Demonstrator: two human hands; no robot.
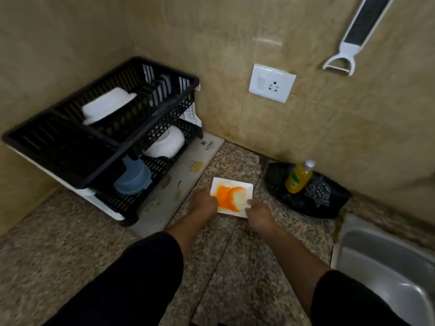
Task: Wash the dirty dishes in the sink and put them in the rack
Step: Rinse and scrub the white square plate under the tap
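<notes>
White square plate (pixel 231 199) — 1 — gripped by 2 hands (pixel 204 203) (pixel 257 212).

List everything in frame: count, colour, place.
plate: 1, white with orange smear, counter centre, held at both sides
rack: 1, black, two tiers, counter left
bowls: 2, white, one per tier
blue bowl: 1, lower tier
mat: 1, pale, under rack
tray: 1, black, by wall
soap bottle: 1, yellow, on tray
scourer: 1, steel, on tray
sink: 1, steel, right
socket: 1, white, wall
peeler: 1, white, wall
left hand: plate's left edge
right hand: plate's right corner
</notes>
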